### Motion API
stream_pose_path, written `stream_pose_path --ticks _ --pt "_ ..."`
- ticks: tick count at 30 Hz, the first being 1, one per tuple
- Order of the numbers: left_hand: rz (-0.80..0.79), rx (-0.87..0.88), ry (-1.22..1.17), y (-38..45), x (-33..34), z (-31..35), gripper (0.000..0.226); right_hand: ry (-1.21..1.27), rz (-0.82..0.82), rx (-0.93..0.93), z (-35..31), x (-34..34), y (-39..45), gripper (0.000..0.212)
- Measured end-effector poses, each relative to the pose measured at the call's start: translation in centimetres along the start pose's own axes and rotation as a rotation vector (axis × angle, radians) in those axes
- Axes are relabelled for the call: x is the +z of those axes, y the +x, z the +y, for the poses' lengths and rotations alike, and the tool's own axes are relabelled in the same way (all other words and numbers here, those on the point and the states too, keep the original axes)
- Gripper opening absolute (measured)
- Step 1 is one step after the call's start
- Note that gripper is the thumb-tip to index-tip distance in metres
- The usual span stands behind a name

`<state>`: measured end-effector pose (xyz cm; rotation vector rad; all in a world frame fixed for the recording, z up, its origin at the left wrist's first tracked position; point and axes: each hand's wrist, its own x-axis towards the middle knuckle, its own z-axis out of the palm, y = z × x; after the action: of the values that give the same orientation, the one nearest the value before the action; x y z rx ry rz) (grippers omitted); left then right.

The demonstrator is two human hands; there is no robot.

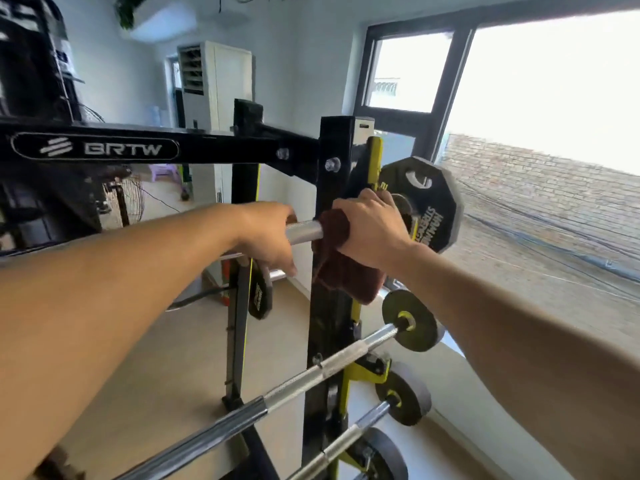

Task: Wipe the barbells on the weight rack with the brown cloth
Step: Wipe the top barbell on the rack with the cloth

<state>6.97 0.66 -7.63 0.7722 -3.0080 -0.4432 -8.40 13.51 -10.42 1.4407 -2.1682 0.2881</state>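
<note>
Brown cloth [341,268] draped over top barbell [304,232], prob. bunched.

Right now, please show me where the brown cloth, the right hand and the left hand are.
brown cloth [341,277]: head view, on the part hanging below the bar.
right hand [372,226]: head view, on the back of the hand.
left hand [266,233]: head view, on the back of the hand.

On the top barbell [304,232], a short bare stretch lies between the left hand [266,237] and the brown cloth [341,258]. Rightward, the rack upright [332,161] and weight plate [427,206] block the way. Beneath, the middle barbell [311,375] lies bare along most of its length.
</note>
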Motion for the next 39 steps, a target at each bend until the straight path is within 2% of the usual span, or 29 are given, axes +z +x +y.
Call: stream_pose_path --ticks 2,3,6,8,11,14,16,20,23,26,28,30,32,34,39 --pt "0.034 0.045 -0.033 0.2 -0.3 -0.4 0.132 0.069 0.018 -0.049 -2.7 0.3 0.0 0.032" --pt "0.019 0.045 -0.066 0.1 -0.5 -0.6 0.142 0.075 0.016 -0.092 -4.2 0.3 0.1 0.040" --pt "-0.074 -0.012 -0.124 0.1 -1.0 -0.7 0.151 0.067 0.001 -0.202 -6.0 -0.1 0.3 0.043" --pt "-0.122 -0.035 -0.129 0.0 -1.2 -0.6 0.148 -0.033 -0.050 -0.237 -3.8 -1.1 0.5 0.033" --pt "-0.179 -0.081 -0.116 -0.4 -1.3 -0.2 0.144 -0.169 -0.086 -0.149 0.9 -1.7 0.7 0.020" --pt "-0.172 -0.109 -0.125 -0.7 -1.2 -0.2 0.142 -0.157 -0.003 -0.021 1.4 -0.3 0.4 0.020" --pt "-0.104 -0.092 -0.220 -0.9 -1.0 0.2 0.136 -0.082 0.056 0.053 0.0 0.4 -0.2 0.023" --pt "0.065 -0.023 -0.535 -0.4 -1.2 0.1 0.112 0.118 0.154 -0.070 -6.4 0.9 -0.6 0.033" --pt "0.094 -0.124 -0.524 0.6 -1.1 -0.2 0.105 0.090 0.128 -0.193 -8.0 0.7 -0.2 0.037" --pt "0.017 -0.171 -0.458 0.7 -0.8 -0.1 0.103 -0.104 0.008 -0.204 -2.6 -0.4 0.3 0.036" --pt "-0.013 -0.162 -0.418 0.4 -0.7 0.1 0.094 -0.203 -0.036 -0.096 1.0 -0.6 0.4 0.033" --pt "0.048 -0.142 -0.404 0.4 -0.7 -0.2 0.098 -0.204 -0.009 -0.007 2.1 -0.2 0.3 0.033" --pt "0.160 -0.170 -0.407 0.5 -0.7 -0.5 0.107 -0.106 0.022 0.065 0.9 0.2 0.1 0.030" --pt "0.203 -0.208 -0.426 0.5 -0.8 -0.2 0.106 -0.004 0.066 0.066 -1.7 0.4 -0.3 0.027" --pt "0.038 -0.186 -0.523 0.6 -1.1 -0.1 0.096 0.148 0.133 -0.106 -9.3 0.5 -0.6 0.031"
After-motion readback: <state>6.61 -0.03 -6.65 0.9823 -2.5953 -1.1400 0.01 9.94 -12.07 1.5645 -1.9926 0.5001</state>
